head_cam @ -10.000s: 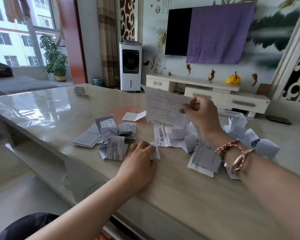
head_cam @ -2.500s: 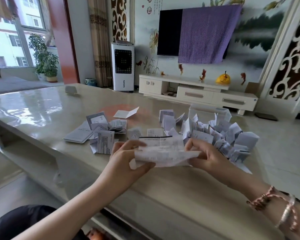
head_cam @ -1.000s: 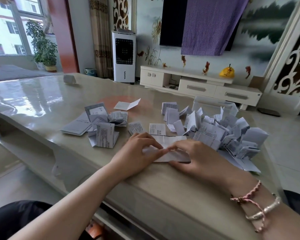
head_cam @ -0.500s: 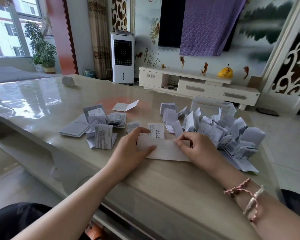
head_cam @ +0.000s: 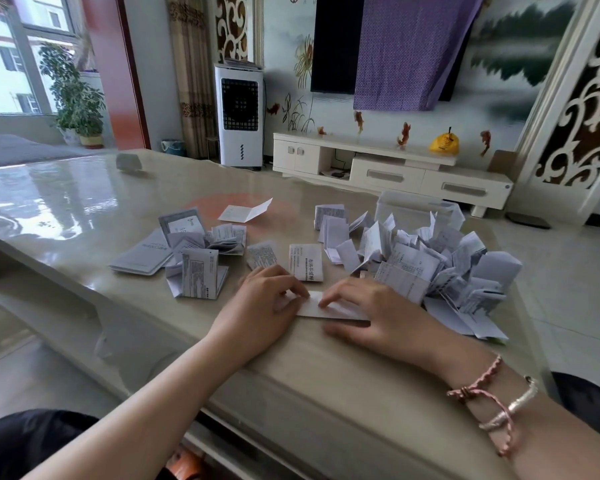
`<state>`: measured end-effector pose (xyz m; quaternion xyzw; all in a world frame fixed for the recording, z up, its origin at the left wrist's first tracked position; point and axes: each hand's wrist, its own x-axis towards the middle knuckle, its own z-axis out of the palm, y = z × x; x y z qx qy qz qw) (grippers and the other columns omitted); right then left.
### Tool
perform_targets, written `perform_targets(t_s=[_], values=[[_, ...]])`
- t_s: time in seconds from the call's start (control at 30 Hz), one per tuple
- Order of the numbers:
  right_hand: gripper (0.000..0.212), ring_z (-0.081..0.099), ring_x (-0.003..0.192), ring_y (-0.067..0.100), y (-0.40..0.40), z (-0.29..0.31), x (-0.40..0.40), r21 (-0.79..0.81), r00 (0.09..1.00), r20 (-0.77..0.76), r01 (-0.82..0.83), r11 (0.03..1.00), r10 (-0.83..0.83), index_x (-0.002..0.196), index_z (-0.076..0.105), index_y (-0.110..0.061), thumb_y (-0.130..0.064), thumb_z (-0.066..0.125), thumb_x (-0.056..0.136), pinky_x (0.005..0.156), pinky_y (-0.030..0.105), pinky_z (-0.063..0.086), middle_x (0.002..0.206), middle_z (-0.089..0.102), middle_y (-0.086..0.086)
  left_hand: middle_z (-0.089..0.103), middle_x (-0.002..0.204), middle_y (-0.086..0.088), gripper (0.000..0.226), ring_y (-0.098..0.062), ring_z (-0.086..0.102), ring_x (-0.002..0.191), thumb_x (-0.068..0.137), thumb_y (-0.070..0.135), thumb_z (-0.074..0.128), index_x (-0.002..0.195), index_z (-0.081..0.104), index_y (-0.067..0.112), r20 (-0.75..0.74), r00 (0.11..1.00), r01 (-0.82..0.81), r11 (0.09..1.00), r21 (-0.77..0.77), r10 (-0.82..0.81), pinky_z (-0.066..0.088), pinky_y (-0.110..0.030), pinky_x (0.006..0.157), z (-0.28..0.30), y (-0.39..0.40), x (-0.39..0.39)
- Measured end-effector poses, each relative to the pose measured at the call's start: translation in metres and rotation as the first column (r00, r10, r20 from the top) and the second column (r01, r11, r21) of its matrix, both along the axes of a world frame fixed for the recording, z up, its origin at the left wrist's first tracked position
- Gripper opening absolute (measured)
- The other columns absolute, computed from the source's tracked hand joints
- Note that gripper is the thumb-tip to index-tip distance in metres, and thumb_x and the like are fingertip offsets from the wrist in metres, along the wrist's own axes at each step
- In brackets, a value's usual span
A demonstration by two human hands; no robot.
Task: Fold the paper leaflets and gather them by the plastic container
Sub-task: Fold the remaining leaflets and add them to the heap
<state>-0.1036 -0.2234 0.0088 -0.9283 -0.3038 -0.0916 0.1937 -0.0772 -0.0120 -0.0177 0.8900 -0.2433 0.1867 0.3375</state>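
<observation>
Fingers (head_cam: 293, 289) of the left hand (head_cam: 264, 306) and right hand (head_cam: 371, 310) lie straight, pressing a folded leaflet (head_cam: 314, 308) flat on the tabletop (head_cam: 84, 216), near the leaflet pile (head_cam: 430, 265) beside the plastic container (head_cam: 413, 206).

Printed lines are showing on many folded leaflets, but almost none are resolving into readable words. The folded leaflet (head_cam: 306, 262) just beyond the left hand (head_cam: 267, 299) is carrying a column of large Chinese characters, too blurred to read with confidence.
</observation>
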Motion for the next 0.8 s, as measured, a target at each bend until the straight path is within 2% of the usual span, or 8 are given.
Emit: perform_targets(t_s=[0.1, 0.2, 0.3, 0.4, 0.53, 0.67, 0.73, 0.8], values=[[0.034, 0.053, 0.114, 0.002, -0.004, 0.002, -0.003, -0.026, 1.000, -0.019, 0.003, 1.000, -0.003, 0.116, 0.063, -0.026, -0.042, 0.060, 0.087, 0.101, 0.026, 0.040, 0.120, 0.062, -0.011, 0.057, 0.096, 0.021, 0.012, -0.009, 0.050, 0.096, 0.081, 0.043, 0.061, 0.089, 0.068, 0.037, -0.006, 1.000, 0.007, 1.000, 0.025, -0.007, 0.042, -0.036, 0.092, -0.001, 0.001, 0.000], [0.030, 0.055, 0.111, 0.003, -0.005, 0.003, -0.005, -0.018, 1.000, -0.015, 0.025, 1.000, -0.025, 0.117, 0.062, -0.027, -0.028, 0.061, 0.087, 0.098, 0.023, 0.041, 0.119, 0.062, -0.012, 0.057, 0.098, 0.022, 0.011, -0.005, 0.045, 0.096, 0.082, 0.044, 0.065, 0.091, 0.068, 0.038, -0.004, 1.000, -0.010, 1.000, 0.029, 0.010, 0.040, -0.034, 0.093, -0.001, 0.001, 0.000], [0.029, 0.056, 0.109, 0.002, -0.005, 0.005, -0.008, -0.019, 0.997, -0.011, 0.071, 0.997, -0.071, 0.116, 0.062, -0.030, -0.025, 0.060, 0.087, 0.093, 0.018, 0.041, 0.118, 0.061, -0.016, 0.057, 0.099, 0.023, 0.012, -0.004, 0.042, 0.095, 0.081, 0.044, 0.066, 0.091, 0.068, 0.038, -0.010, 1.000, -0.021, 0.999, 0.036, 0.022, 0.039, -0.033, 0.093, -0.001, 0.000, -0.001], [0.030, 0.056, 0.109, 0.004, -0.004, 0.008, -0.009, -0.024, 0.997, -0.012, 0.078, 0.997, -0.079, 0.114, 0.062, -0.030, -0.023, 0.060, 0.085, 0.096, 0.024, 0.042, 0.117, 0.061, -0.017, 0.057, 0.099, 0.023, 0.013, -0.004, 0.041, 0.095, 0.080, 0.045, 0.067, 0.092, 0.069, 0.038, -0.014, 1.000, -0.022, 0.999, 0.039, 0.023, 0.039, -0.032, 0.092, 0.000, 0.000, -0.001], [0.029, 0.055, 0.107, 0.006, -0.004, 0.008, -0.010, -0.088, 0.994, 0.068, 0.093, 0.992, -0.087, 0.109, 0.061, -0.034, -0.030, 0.056, 0.081, 0.098, 0.027, 0.036, 0.111, 0.062, -0.020, 0.054, 0.099, 0.022, 0.017, -0.005, 0.039, 0.094, 0.076, 0.046, 0.071, 0.091, 0.069, 0.037, -0.021, 0.998, -0.055, 0.998, 0.026, 0.055, 0.038, -0.026, 0.087, 0.000, 0.000, -0.002], [0.035, 0.058, 0.091, 0.009, -0.003, 0.010, -0.011, -0.160, 0.978, 0.196, 0.101, 0.982, -0.069, 0.101, 0.064, -0.032, -0.038, 0.044, 0.073, 0.089, 0.030, 0.038, 0.094, 0.066, -0.017, 0.050, 0.097, 0.017, 0.033, -0.010, 0.046, 0.094, 0.067, 0.049, 0.077, 0.094, 0.066, 0.034, -0.052, 0.985, -0.166, 0.986, 0.014, 0.167, 0.043, -0.026, 0.081, 0.000, -0.001, -0.001], [0.028, 0.059, 0.086, 0.007, -0.001, 0.012, -0.012, -0.060, 0.978, 0.195, 0.083, 0.995, -0.070, 0.098, 0.066, -0.031, -0.031, 0.052, 0.075, 0.087, 0.032, 0.042, 0.088, 0.066, -0.017, 0.051, 0.096, 0.018, 0.036, -0.009, 0.050, 0.089, 0.065, 0.047, 0.079, 0.094, 0.064, 0.033, -0.075, 0.983, -0.168, 0.986, -0.009, 0.166, 0.043, -0.023, 0.077, 0.001, -0.001, -0.001], [0.021, 0.059, 0.082, 0.005, 0.002, 0.013, -0.010, 0.125, 0.984, 0.159, 0.065, 0.990, -0.085, 0.100, 0.066, -0.030, -0.024, 0.062, 0.080, 0.082, 0.027, 0.045, 0.085, 0.064, -0.015, 0.057, 0.093, 0.018, 0.030, -0.005, 0.054, 0.084, 0.066, 0.038, 0.080, 0.091, 0.063, 0.032, -0.085, 0.989, -0.125, 0.991, -0.045, 0.121, 0.042, -0.017, 0.073, 0.002, -0.001, -0.002]])
